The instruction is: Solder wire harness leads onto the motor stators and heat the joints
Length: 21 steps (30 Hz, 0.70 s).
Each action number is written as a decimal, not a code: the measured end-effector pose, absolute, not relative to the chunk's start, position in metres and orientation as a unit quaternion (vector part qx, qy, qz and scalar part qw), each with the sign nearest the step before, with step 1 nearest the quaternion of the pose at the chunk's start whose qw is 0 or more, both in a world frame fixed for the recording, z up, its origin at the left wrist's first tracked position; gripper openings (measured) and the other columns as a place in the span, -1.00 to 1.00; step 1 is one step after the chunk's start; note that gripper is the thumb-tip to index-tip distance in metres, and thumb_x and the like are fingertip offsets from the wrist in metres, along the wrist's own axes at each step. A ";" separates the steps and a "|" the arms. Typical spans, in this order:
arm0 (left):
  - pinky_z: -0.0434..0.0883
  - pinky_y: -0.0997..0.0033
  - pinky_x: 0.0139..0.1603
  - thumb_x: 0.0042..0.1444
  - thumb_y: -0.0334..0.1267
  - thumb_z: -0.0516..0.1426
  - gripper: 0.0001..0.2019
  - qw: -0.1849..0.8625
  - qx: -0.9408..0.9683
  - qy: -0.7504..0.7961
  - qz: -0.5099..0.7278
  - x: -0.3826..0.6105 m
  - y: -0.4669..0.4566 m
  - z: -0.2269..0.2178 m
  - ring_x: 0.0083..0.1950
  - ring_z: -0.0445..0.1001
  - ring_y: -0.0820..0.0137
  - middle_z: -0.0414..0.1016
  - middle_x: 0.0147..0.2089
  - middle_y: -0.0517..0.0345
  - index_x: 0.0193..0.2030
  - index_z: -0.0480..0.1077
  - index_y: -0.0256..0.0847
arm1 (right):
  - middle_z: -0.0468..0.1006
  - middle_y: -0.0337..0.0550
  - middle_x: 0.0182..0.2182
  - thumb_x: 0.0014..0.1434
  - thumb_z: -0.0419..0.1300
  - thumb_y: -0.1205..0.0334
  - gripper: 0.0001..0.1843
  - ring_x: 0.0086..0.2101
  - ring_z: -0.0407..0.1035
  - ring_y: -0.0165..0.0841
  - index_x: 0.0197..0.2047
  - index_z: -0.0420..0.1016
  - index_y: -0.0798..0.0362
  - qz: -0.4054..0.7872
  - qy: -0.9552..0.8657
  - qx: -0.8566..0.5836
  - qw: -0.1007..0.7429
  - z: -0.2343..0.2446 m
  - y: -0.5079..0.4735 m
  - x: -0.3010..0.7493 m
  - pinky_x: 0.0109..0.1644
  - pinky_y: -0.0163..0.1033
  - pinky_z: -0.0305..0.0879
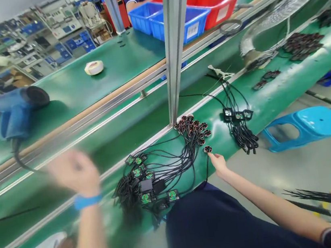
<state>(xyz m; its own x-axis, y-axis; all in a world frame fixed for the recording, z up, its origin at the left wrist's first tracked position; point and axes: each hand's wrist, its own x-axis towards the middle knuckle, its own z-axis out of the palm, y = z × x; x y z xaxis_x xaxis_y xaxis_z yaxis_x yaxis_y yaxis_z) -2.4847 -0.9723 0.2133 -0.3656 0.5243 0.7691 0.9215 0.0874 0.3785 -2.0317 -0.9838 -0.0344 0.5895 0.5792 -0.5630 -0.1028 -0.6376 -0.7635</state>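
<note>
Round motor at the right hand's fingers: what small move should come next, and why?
Probably slide the small round motor with the right hand up against the cluster of matching motors on the green bench. It lies just apart from that bunch, while its black lead trails the other way, so closing the gap would likely keep the motors together.

The right hand (218, 164) touches a small wired motor (207, 149) on the green bench (260, 101). Just beside that motor lies a cluster of black-cabled motors (162, 169); the blurred left hand (74, 172) is well apart from it.
</note>
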 end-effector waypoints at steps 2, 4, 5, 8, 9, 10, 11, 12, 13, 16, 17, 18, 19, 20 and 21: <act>0.31 -0.01 0.24 0.30 -0.21 -0.01 -0.80 -0.077 -0.618 -0.699 -0.350 -2.413 -1.002 0.150 0.12 0.42 0.14 0.52 -0.05 0.00 -0.21 0.43 -0.10 | 0.51 -0.07 0.04 0.33 0.24 0.10 -0.69 0.00 0.45 -0.20 0.04 0.48 0.10 0.451 -0.118 -0.798 0.382 -0.048 -0.980 -2.025 0.08 0.00 0.45; 0.45 0.17 0.06 0.29 -0.25 0.00 -0.76 -0.209 -0.662 -0.665 -0.273 -2.345 -1.023 0.089 -0.06 0.51 0.22 0.55 -0.20 0.06 -0.35 0.46 -0.08 | 0.51 -0.06 0.02 0.34 0.23 0.09 -0.67 -0.05 0.46 -0.23 0.07 0.46 0.11 0.493 -0.101 -0.781 0.370 -0.058 -0.973 -2.025 0.01 -0.03 0.49; 0.48 0.24 0.01 0.26 -0.26 0.05 -0.77 -0.253 -0.674 -0.651 -0.242 -2.316 -1.031 0.063 -0.10 0.53 0.26 0.56 -0.23 0.08 -0.38 0.48 -0.09 | 0.51 -0.06 0.01 0.34 0.23 0.10 -0.67 -0.08 0.47 -0.26 0.08 0.46 0.11 0.517 -0.097 -0.768 0.365 -0.063 -0.968 -2.027 -0.02 -0.06 0.50; 0.50 0.34 0.01 0.17 -0.19 0.20 -0.87 -0.353 -0.683 -0.620 -0.160 -2.257 -1.042 0.004 -0.09 0.56 0.29 0.59 -0.20 0.07 -0.31 0.56 -0.14 | 0.52 -0.07 -0.05 0.36 0.22 0.12 -0.68 -0.16 0.49 -0.32 0.08 0.44 0.12 0.587 -0.085 -0.722 0.356 -0.071 -0.951 -2.040 -0.10 -0.13 0.52; 0.50 0.35 0.02 0.14 -0.17 0.24 -0.87 -0.376 -0.680 -0.615 -0.135 -2.245 -1.044 -0.009 -0.07 0.57 0.29 0.59 -0.16 0.07 -0.25 0.57 -0.15 | 0.53 -0.08 -0.07 0.36 0.21 0.12 -0.69 -0.18 0.49 -0.33 0.07 0.45 0.13 0.606 -0.079 -0.707 0.355 -0.072 -0.945 -2.045 -0.12 -0.15 0.52; 0.49 0.34 0.06 0.11 -0.15 0.28 -0.80 -0.393 -0.675 -0.614 -0.115 -2.235 -1.044 -0.019 -0.02 0.57 0.27 0.59 -0.11 0.04 -0.17 0.58 -0.17 | 0.54 -0.10 -0.09 0.37 0.20 0.11 -0.70 -0.20 0.49 -0.35 0.05 0.45 0.13 0.622 -0.072 -0.693 0.357 -0.073 -0.940 -2.049 -0.14 -0.16 0.52; 0.48 0.31 0.10 0.09 -0.11 0.30 -0.70 -0.404 -0.670 -0.615 -0.098 -2.227 -1.044 -0.028 0.03 0.55 0.23 0.58 -0.04 0.00 -0.08 0.57 -0.19 | 0.54 -0.11 -0.12 0.37 0.20 0.10 -0.71 -0.22 0.49 -0.36 0.03 0.46 0.14 0.636 -0.063 -0.680 0.359 -0.073 -0.935 -2.052 -0.16 -0.18 0.52; 0.47 0.26 0.14 0.07 -0.05 0.31 -0.59 -0.412 -0.662 -0.621 -0.082 -2.218 -1.043 -0.035 0.09 0.53 0.17 0.55 0.03 -0.05 0.01 0.54 -0.21 | 0.55 -0.12 -0.14 0.38 0.19 0.10 -0.72 -0.24 0.49 -0.37 0.00 0.47 0.14 0.648 -0.054 -0.669 0.361 -0.073 -0.931 -2.054 -0.17 -0.19 0.51; 0.45 0.20 0.17 0.05 0.02 0.31 -0.49 -0.418 -0.653 -0.629 -0.059 -2.210 -1.042 -0.042 0.14 0.51 0.12 0.52 0.08 -0.11 0.07 0.50 -0.25 | 0.55 -0.13 -0.17 0.38 0.19 0.10 -0.73 -0.26 0.48 -0.39 -0.03 0.48 0.14 0.659 -0.043 -0.658 0.363 -0.072 -0.928 -2.054 -0.19 -0.21 0.50; 0.48 0.10 0.12 0.02 0.26 0.25 -0.28 -0.425 -0.625 -0.653 0.049 -2.180 -1.034 -0.062 0.10 0.54 -0.01 0.51 0.08 -0.24 0.11 0.45 -0.34 | 0.55 -0.18 -0.26 0.37 0.20 0.12 -0.77 -0.34 0.46 -0.42 -0.13 0.48 0.14 0.683 -0.009 -0.634 0.364 -0.072 -0.921 -2.051 -0.24 -0.25 0.47; 0.49 0.08 0.09 0.03 0.29 0.23 -0.27 -0.425 -0.617 -0.657 0.082 -2.170 -1.032 -0.067 0.07 0.55 -0.03 0.52 0.05 -0.26 0.09 0.45 -0.36 | 0.55 -0.19 -0.30 0.35 0.21 0.14 -0.80 -0.36 0.45 -0.42 -0.18 0.47 0.13 0.688 0.002 -0.629 0.362 -0.073 -0.919 -2.050 -0.26 -0.27 0.46; 0.49 0.08 0.07 0.06 0.27 0.21 -0.30 -0.425 -0.610 -0.660 0.104 -2.161 -1.030 -0.072 0.06 0.56 -0.04 0.53 0.02 -0.28 0.06 0.46 -0.38 | 0.54 -0.19 -0.35 0.34 0.22 0.15 -0.81 -0.38 0.44 -0.41 -0.23 0.46 0.11 0.692 0.013 -0.626 0.359 -0.074 -0.917 -2.047 -0.29 -0.28 0.45; 0.49 0.07 0.06 0.11 0.23 0.19 -0.34 -0.425 -0.603 -0.665 0.114 -2.153 -1.028 -0.076 0.05 0.57 -0.05 0.54 0.00 -0.30 0.05 0.46 -0.40 | 0.53 -0.20 -0.40 0.32 0.22 0.16 -0.81 -0.40 0.43 -0.40 -0.29 0.43 0.07 0.696 0.023 -0.624 0.355 -0.075 -0.914 -2.045 -0.32 -0.29 0.44; 0.49 0.07 0.05 0.15 0.17 0.18 -0.39 -0.424 -0.595 -0.673 0.116 -2.147 -1.025 -0.079 0.05 0.56 -0.05 0.54 0.00 -0.31 0.04 0.46 -0.41 | 0.52 -0.21 -0.44 0.31 0.22 0.16 -0.80 -0.42 0.42 -0.39 -0.34 0.40 0.03 0.698 0.032 -0.624 0.349 -0.076 -0.912 -2.043 -0.34 -0.30 0.43; 0.48 0.08 0.05 0.18 0.10 0.16 -0.45 -0.423 -0.586 -0.681 0.115 -2.143 -1.023 -0.082 0.05 0.56 -0.05 0.54 0.00 -0.32 0.03 0.46 -0.41 | 0.50 -0.22 -0.47 0.30 0.21 0.15 -0.78 -0.43 0.42 -0.38 -0.38 0.35 0.00 0.700 0.040 -0.626 0.341 -0.078 -0.909 -2.041 -0.36 -0.31 0.42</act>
